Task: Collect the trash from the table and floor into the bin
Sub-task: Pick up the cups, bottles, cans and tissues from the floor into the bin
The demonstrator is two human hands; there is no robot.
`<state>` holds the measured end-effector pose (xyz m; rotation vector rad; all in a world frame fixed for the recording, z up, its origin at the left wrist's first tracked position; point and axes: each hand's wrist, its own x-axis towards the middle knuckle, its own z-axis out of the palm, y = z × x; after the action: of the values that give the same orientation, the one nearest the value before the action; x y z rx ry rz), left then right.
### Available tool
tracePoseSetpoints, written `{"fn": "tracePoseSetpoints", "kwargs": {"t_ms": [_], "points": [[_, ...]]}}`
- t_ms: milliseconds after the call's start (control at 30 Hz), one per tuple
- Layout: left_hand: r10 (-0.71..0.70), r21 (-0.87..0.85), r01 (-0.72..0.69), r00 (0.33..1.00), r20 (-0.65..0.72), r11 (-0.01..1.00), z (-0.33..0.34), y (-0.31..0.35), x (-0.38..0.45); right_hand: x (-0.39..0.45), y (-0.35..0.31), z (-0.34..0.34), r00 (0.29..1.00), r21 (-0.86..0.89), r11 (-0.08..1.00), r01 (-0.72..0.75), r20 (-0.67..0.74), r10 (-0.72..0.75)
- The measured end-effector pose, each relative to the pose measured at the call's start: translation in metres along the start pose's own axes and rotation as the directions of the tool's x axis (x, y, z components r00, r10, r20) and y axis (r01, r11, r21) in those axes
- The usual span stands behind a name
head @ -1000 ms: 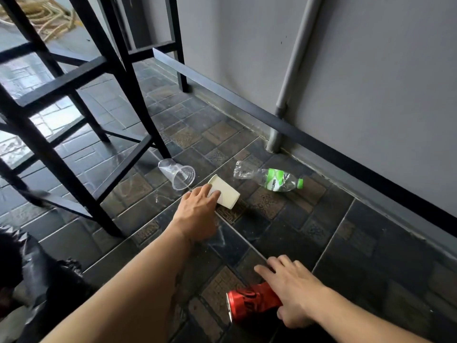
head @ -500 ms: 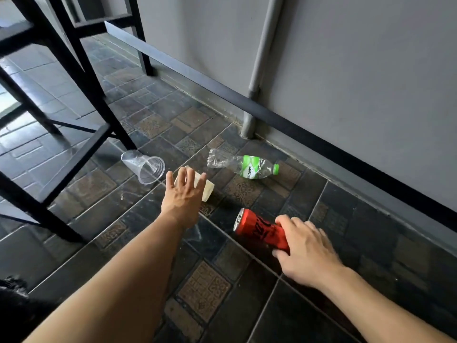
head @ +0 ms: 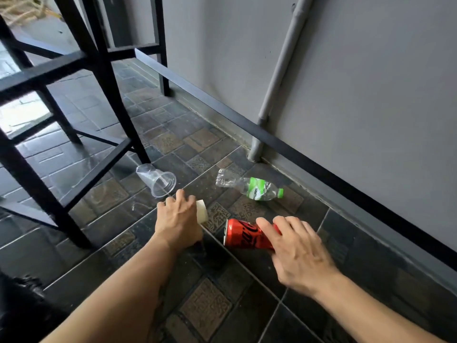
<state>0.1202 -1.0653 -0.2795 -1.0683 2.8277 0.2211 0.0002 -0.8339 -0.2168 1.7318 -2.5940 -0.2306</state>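
My left hand [head: 178, 219] is closed around a white paper cup [head: 203, 211] low over the tiled floor; only the cup's right end shows past my fingers. My right hand [head: 294, 251] grips a red soda can [head: 243, 235], held on its side just above the tiles, its top facing left. A clear plastic cup [head: 157, 179] lies on its side just beyond my left hand. A crushed clear bottle with a green label and cap [head: 252, 186] lies on the floor near the wall.
Black metal table legs and crossbars [head: 74, 134] stand to the left. A black rail [head: 284, 142] runs low along the grey wall, with a grey pipe [head: 274, 80] behind it. A black bin bag [head: 17, 300] edges in at the bottom left.
My left hand has closed its fingers over the white paper cup. My right hand has lifted the red can off the floor and carried it forward, toward the paper cup.
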Motion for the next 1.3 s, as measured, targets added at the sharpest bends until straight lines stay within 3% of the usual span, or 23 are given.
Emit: {"fn": "tracePoseSetpoints", "kwargs": {"t_ms": [133, 267, 500, 667, 767, 833, 967, 1133, 1300], "points": [[-0.122, -0.265, 0.094, 0.988, -0.092, 0.960, -0.050, 0.000, -0.007, 0.021, -0.004, -0.019, 0.998, 0.203, 0.978, -0.050, -0.014, 0.054], [-0.218, -0.455, 0.127, 0.964, -0.152, 0.881, -0.109, -0.019, -0.034, 0.044, -0.024, -0.052, 0.993, 0.517, 0.855, -0.033, -0.079, 0.087], [-0.304, -0.423, 0.195, 0.930, -0.208, 0.885, -0.207, -0.103, -0.138, 0.077, -0.115, -0.131, 0.983, 0.691, 0.699, 0.185, -0.144, -0.118], [-0.545, -0.469, 0.405, 0.811, -0.212, 0.785, -0.226, -0.182, -0.230, 0.074, -0.209, -0.183, 0.949, 0.781, 0.553, 0.290, -0.158, -0.274], [-0.680, -0.507, 0.542, 0.722, -0.127, 0.670, -0.218, -0.207, -0.272, 0.064, -0.256, -0.198, 0.936, 0.815, 0.499, 0.295, -0.140, -0.323], [-0.727, -0.530, 0.612, 0.686, -0.011, 0.586, -0.205, -0.209, -0.294, 0.054, -0.282, -0.199, 0.937, 0.807, 0.527, 0.267, -0.089, -0.338], [-0.747, -0.452, 0.731, 0.638, 0.187, 0.511, -0.179, -0.200, -0.317, 0.032, -0.310, -0.182, 0.928, 0.678, 0.686, 0.264, 0.017, -0.373], [-0.793, -0.503, 0.702, 0.607, 0.051, 0.504, -0.185, -0.197, -0.315, 0.026, -0.282, -0.172, 0.907, 0.708, 0.646, 0.285, 0.019, -0.421], [-0.729, -0.493, 0.604, 0.678, -0.094, 0.626, -0.213, -0.164, -0.286, 0.031, -0.225, -0.180, 0.912, 0.647, 0.688, 0.329, -0.027, -0.410]]}}
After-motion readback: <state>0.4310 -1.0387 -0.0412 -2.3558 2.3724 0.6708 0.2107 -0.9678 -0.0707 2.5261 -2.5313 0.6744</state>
